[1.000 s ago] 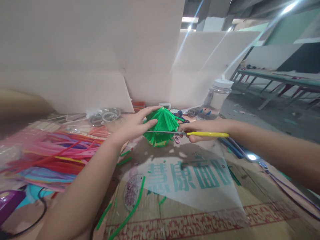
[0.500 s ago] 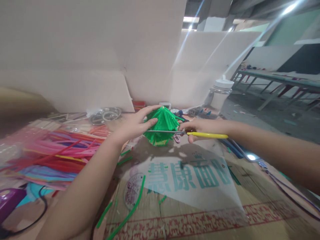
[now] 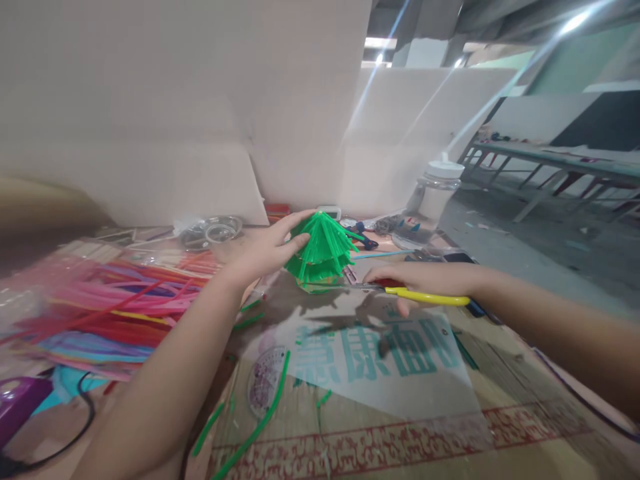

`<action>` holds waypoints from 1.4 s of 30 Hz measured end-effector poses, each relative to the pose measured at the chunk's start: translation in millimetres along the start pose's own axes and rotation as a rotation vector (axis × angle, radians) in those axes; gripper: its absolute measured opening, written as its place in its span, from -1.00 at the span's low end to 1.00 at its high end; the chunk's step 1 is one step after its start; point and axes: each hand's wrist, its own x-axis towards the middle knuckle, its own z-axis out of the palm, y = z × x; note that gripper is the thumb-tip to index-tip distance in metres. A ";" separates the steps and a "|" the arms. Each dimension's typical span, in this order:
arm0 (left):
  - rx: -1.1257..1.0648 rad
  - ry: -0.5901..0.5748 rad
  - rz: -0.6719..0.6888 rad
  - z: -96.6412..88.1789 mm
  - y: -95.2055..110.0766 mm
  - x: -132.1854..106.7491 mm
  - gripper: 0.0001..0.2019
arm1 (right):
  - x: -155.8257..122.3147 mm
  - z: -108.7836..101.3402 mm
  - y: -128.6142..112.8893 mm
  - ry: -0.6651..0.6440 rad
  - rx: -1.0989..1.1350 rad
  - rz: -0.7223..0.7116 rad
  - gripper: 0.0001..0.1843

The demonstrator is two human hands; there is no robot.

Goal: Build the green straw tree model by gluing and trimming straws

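Observation:
A green cone of pipe cleaners [image 3: 324,248], layered like a small tree, stands upright on the table. My left hand [image 3: 273,248] grips its left side, with the thumb across the front and the fingers behind. My right hand [image 3: 400,277] holds yellow-handled scissors [image 3: 425,296] level. Their blades point left, in front of the cone's lower edge; whether they touch it I cannot tell. Beneath lies a translucent sheet with teal lettering [image 3: 370,347]. Green pipe cleaner pieces [image 3: 260,433] lie in front, one across a clear protractor [image 3: 267,380].
Bundles of coloured pipe cleaners [image 3: 125,307] cover the left of the table. A purple device [image 3: 23,403] with a black cable sits at the lower left. A clear bottle with a white lid [image 3: 440,190] stands at the back right. Pale boards [image 3: 300,100] rise behind.
The scissors in my right hand have moved down and slightly right, from across the cone's middle to its lower edge. My left hand keeps its hold, shifting slightly left with the cone.

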 end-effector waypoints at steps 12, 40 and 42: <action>0.170 0.120 0.096 5.4 3.1 2.2 -0.46 | 9.4 59.6 -6.7 0.249 -0.103 0.004 -0.61; 0.235 0.045 0.191 10.5 17.9 -0.4 -0.51 | 91.3 94.4 -66.3 0.867 1.361 0.014 -0.61; 0.240 0.035 0.193 11.3 18.4 0.0 -0.51 | 90.2 95.7 -64.2 0.889 1.257 0.019 -0.62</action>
